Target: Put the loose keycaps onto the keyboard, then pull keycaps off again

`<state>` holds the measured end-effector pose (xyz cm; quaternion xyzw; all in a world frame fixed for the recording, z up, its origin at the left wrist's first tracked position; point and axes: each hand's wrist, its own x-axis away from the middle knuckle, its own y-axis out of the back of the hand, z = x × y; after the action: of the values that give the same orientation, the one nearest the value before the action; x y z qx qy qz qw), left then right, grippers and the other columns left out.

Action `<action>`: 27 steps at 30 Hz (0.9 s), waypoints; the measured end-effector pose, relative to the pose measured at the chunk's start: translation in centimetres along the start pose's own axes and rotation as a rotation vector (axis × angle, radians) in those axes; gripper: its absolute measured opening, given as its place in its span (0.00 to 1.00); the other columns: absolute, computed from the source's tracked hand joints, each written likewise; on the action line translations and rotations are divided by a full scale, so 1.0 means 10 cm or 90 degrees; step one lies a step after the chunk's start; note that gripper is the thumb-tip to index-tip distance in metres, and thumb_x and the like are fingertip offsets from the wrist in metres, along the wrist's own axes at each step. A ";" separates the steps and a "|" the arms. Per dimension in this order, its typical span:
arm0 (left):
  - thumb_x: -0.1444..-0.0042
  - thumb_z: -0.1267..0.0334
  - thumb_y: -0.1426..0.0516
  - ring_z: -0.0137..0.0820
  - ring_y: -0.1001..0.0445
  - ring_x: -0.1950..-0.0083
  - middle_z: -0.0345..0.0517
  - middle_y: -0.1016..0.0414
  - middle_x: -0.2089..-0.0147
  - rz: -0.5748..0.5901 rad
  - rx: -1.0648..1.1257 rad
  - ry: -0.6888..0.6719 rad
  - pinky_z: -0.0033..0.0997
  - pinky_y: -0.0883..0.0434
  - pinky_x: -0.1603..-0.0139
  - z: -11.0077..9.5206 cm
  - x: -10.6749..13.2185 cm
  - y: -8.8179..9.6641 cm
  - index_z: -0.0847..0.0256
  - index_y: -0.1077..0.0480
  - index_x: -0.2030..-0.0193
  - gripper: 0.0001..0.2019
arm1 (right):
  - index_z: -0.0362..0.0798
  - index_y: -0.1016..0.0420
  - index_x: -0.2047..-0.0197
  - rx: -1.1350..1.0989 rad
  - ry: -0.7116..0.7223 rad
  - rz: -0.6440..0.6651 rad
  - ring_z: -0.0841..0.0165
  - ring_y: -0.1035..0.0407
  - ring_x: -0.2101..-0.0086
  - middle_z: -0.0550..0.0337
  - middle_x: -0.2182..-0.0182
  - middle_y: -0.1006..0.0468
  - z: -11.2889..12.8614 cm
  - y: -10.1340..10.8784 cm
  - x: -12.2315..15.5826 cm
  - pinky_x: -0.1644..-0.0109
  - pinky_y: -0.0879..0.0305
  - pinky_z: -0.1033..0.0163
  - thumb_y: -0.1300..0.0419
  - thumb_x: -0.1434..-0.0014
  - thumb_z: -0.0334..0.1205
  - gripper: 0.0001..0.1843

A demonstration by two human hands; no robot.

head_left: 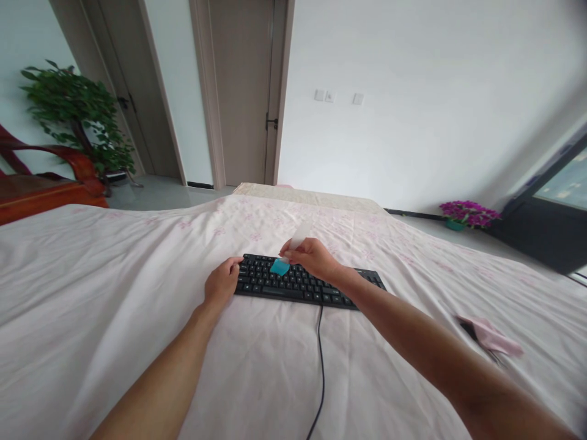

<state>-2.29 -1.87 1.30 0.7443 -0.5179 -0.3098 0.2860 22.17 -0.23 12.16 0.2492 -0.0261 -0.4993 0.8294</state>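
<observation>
A black keyboard (293, 284) lies on a pale pink sheet (114, 293), its black cable (320, 366) running toward me. My left hand (221, 282) grips the keyboard's left end, fingers curled over its edge. My right hand (312, 255) is closed on a small brush (293, 244) with a white handle and a teal head (279, 266), which rests on the keys near the keyboard's top middle.
A pink cloth with a dark object (488, 336) lies on the sheet at the right. Beyond the bed are closed doors (243, 91), a leafy plant (73, 116), a red wooden chair (41, 183), purple flowers (468, 214) and a dark window frame (545, 226).
</observation>
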 end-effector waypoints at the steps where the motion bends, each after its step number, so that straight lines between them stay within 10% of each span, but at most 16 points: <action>1: 0.39 0.60 0.54 0.37 0.26 0.51 0.37 0.23 0.49 0.000 0.000 0.001 0.35 0.33 0.53 0.01 0.00 0.00 0.45 0.29 0.48 0.17 | 0.43 0.24 0.68 0.013 0.019 0.019 0.71 0.32 0.71 0.59 0.70 0.23 -0.01 -0.05 -0.01 0.66 0.37 0.67 0.42 0.47 0.40 0.09; 15: 0.39 0.59 0.53 0.37 0.26 0.52 0.38 0.23 0.50 0.000 0.000 0.018 0.34 0.32 0.53 -0.04 0.02 0.03 0.46 0.28 0.49 0.17 | 0.47 0.23 0.73 0.559 -0.164 0.044 0.70 0.33 0.74 0.60 0.77 0.25 0.18 0.73 0.32 0.71 0.45 0.67 0.43 0.49 0.35 0.07; 22: 0.39 0.60 0.54 0.36 0.26 0.50 0.38 0.23 0.48 0.000 0.008 -0.002 0.33 0.33 0.51 -0.04 0.01 0.03 0.48 0.29 0.48 0.18 | 0.44 0.23 0.63 0.119 0.005 0.023 0.70 0.31 0.70 0.60 0.72 0.23 0.22 -0.11 0.04 0.65 0.38 0.68 0.44 0.44 0.41 0.12; 27: 0.39 0.60 0.54 0.36 0.26 0.50 0.38 0.24 0.48 0.001 0.001 -0.005 0.33 0.33 0.51 -0.03 0.02 0.02 0.48 0.29 0.47 0.18 | 0.45 0.22 0.67 0.184 0.007 0.095 0.72 0.34 0.73 0.63 0.76 0.26 0.24 -0.41 0.02 0.68 0.42 0.69 0.44 0.44 0.40 0.11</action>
<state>-2.15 -2.05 1.61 0.7428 -0.5201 -0.3118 0.2836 18.20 -2.87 12.39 0.3663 -0.1113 -0.4262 0.8196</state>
